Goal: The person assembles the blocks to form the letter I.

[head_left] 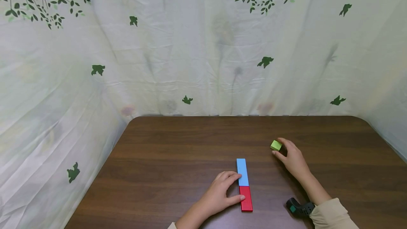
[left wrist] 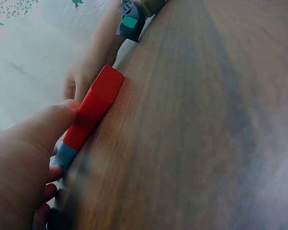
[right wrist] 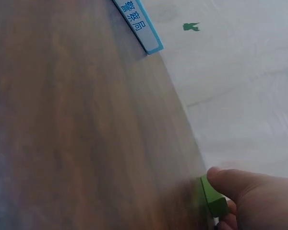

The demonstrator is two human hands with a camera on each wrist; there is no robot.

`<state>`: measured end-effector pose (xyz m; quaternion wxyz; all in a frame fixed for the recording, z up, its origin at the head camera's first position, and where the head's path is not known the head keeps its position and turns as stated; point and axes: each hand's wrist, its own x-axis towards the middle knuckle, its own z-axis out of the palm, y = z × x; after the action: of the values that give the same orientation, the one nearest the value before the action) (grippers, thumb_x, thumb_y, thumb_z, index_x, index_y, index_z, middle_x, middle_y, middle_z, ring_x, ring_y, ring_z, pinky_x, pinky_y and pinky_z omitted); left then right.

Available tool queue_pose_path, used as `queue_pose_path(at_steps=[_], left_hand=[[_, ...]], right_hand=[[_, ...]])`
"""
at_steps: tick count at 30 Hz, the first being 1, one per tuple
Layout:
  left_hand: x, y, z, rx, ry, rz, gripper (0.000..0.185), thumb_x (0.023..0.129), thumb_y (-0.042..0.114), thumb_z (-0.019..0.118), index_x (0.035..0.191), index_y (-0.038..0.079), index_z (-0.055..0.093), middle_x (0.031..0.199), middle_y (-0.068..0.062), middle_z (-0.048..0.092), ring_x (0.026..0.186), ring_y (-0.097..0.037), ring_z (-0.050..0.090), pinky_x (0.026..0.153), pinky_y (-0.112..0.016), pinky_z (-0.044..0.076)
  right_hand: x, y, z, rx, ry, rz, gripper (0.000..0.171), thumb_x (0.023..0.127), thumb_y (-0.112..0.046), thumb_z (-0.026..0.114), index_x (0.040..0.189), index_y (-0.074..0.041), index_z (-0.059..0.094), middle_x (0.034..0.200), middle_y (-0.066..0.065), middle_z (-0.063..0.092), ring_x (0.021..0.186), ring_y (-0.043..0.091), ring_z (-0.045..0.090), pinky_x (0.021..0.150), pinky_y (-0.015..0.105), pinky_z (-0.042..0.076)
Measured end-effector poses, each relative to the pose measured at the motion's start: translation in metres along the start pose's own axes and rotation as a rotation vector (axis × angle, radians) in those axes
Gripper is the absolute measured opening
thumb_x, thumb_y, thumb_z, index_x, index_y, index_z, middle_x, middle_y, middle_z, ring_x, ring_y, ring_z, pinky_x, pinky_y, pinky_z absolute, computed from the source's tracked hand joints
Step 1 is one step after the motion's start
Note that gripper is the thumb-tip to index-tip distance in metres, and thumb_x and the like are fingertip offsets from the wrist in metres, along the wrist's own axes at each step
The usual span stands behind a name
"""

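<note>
A blue block [head_left: 242, 172] and a red block [head_left: 246, 199] lie end to end in a line on the table. My left hand [head_left: 219, 192] rests at their left side, the thumb touching the red block and a fingertip at the edge of the blue one. In the left wrist view the thumb lies against the red block [left wrist: 93, 108]. Farther back and to the right, my right hand [head_left: 294, 160] pinches a small green block [head_left: 276, 145] between thumb and fingers. The right wrist view shows the thumb on this green block [right wrist: 213, 196]; the other fingers are partly hidden.
The brown wooden table [head_left: 178, 144] ends at a far edge against a pale curtain [head_left: 203, 45] printed with leaves. A dark band with a device [head_left: 299, 207] sits on the right wrist. Characters are printed on the blue block's side in the right wrist view.
</note>
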<state>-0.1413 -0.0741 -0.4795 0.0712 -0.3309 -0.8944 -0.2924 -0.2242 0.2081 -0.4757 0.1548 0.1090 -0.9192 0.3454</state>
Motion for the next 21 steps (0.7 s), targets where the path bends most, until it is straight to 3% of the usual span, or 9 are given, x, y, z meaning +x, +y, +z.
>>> queue_pose_path(at_steps=[8, 21], left_hand=[[0.0001, 0.0005, -0.0005, -0.005, 0.006, 0.005, 0.053, 0.082, 0.044, 0.061, 0.125, 0.014, 0.051, 0.119, 0.003, 0.049, 0.114, -0.018, 0.042, 0.093, -0.036, 0.037], [0.0002, 0.0016, -0.0019, -0.016, -0.010, -0.009, 0.053, 0.083, 0.044, 0.060, 0.125, 0.015, 0.051, 0.119, 0.004, 0.049, 0.113, -0.017, 0.042, 0.092, -0.035, 0.037]], right_hand=[[0.0050, 0.0011, 0.0006, 0.014, -0.025, 0.047, 0.045, 0.081, -0.007, 0.065, 0.120, 0.007, 0.049, 0.114, 0.026, 0.049, 0.102, 0.039, 0.048, 0.080, 0.050, 0.041], [0.0076, 0.0009, 0.0008, 0.023, -0.042, 0.053, 0.039, 0.083, -0.005, 0.063, 0.119, 0.005, 0.052, 0.114, 0.025, 0.049, 0.104, 0.040, 0.048, 0.080, 0.051, 0.041]])
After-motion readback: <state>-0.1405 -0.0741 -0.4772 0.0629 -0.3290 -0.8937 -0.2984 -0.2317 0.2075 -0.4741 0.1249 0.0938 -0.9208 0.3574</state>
